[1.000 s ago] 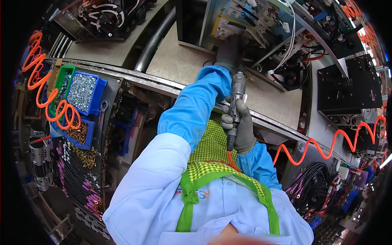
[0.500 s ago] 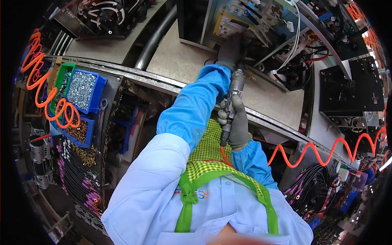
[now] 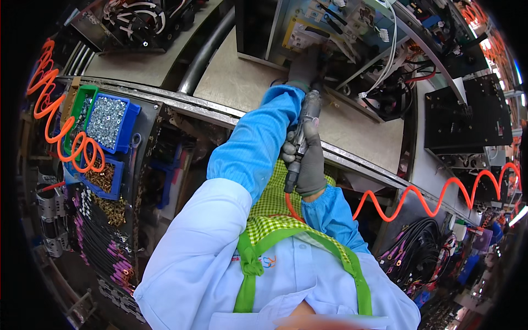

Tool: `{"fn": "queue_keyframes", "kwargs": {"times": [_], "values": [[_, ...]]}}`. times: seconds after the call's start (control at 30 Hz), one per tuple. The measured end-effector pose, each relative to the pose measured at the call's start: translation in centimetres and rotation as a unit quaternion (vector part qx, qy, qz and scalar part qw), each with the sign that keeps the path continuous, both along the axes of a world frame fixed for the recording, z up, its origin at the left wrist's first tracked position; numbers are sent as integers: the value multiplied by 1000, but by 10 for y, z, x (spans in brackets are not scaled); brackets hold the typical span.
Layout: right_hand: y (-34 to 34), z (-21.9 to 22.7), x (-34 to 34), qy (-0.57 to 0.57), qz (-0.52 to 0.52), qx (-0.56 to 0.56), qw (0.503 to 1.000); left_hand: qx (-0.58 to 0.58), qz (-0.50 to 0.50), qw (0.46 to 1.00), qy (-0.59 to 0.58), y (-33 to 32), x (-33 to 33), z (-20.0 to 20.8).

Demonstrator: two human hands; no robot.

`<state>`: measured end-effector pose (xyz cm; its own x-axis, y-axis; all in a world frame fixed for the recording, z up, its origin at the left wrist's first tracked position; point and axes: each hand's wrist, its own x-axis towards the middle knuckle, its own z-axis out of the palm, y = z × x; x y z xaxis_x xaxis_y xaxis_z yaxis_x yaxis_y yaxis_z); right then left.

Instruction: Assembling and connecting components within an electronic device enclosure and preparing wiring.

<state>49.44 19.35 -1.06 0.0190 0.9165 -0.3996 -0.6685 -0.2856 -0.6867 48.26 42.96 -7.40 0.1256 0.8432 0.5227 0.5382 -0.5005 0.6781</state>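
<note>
Right hand is wrapped tight around the screwdriver; left hand presses on the metal box, grip unclear.

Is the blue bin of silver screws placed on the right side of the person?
No, the blue bin of silver screws sits on the person's left, far from the right hand gripping the screwdriver.

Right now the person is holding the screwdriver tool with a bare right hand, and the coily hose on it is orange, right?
Not quite. In the head view the right hand wears a grey glove as it grips the screwdriver tool. The coily hose is orange.
</note>
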Motion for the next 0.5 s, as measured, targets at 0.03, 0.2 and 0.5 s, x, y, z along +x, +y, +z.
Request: {"fn": "queue_keyframes", "kwargs": {"times": [0.03,0.2,0.5], "values": [[1,-3,-1,8,3,-2,1000,-15,8,1000,1,-1,2,2],[-1,-4,-8,5,-4,3,1000,-10,-46,999,3,10,-10,-2],[6,-22,-23,-47,-31,1,998,-58,-54,996,34,-4,-16,18]]}}
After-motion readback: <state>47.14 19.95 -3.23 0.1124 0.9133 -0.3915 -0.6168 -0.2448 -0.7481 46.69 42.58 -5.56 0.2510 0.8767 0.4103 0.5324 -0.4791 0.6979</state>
